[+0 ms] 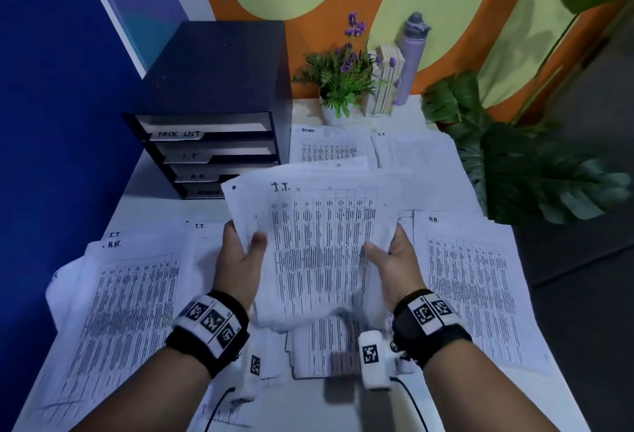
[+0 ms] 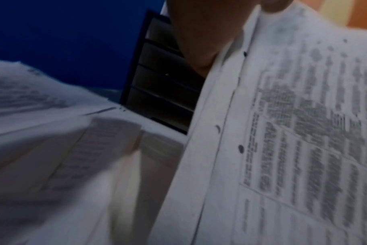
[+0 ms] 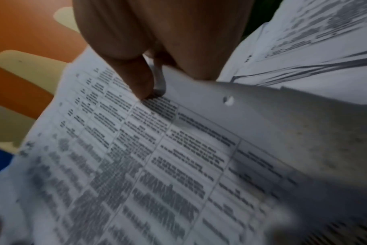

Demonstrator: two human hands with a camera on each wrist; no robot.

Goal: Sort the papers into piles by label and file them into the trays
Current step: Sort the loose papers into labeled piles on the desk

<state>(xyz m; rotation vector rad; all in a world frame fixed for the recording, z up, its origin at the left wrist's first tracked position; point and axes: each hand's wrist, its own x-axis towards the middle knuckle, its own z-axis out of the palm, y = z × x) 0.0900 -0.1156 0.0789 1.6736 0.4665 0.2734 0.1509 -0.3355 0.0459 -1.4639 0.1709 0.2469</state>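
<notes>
I hold a sheaf of printed papers [image 1: 315, 243] labelled "I.T." above the middle of the table, tilted up toward me. My left hand [image 1: 240, 253] grips its left edge, thumb on top. My right hand [image 1: 391, 256] grips its right edge the same way. In the left wrist view the held papers [image 2: 283, 132] show punched holes along the edge, with the left hand's thumb [image 2: 199, 41] above. In the right wrist view the thumb [image 3: 134, 74] presses on the printed sheet [image 3: 157, 165]. The dark tray unit [image 1: 212, 112] stands at the back left, with drawers marked "TASK LIST", "I.T." and "H.R.".
Loose sheets cover the table: an "H.R." sheet [image 1: 130, 311] at left, another "H.R." sheet [image 1: 473, 287] at right, an "I.T." sheet [image 1: 415, 150] and another labelled sheet [image 1: 329, 148] at the back. A potted plant [image 1: 339, 81], a purple bottle [image 1: 411, 54] and big leaves [image 1: 514, 164] stand behind.
</notes>
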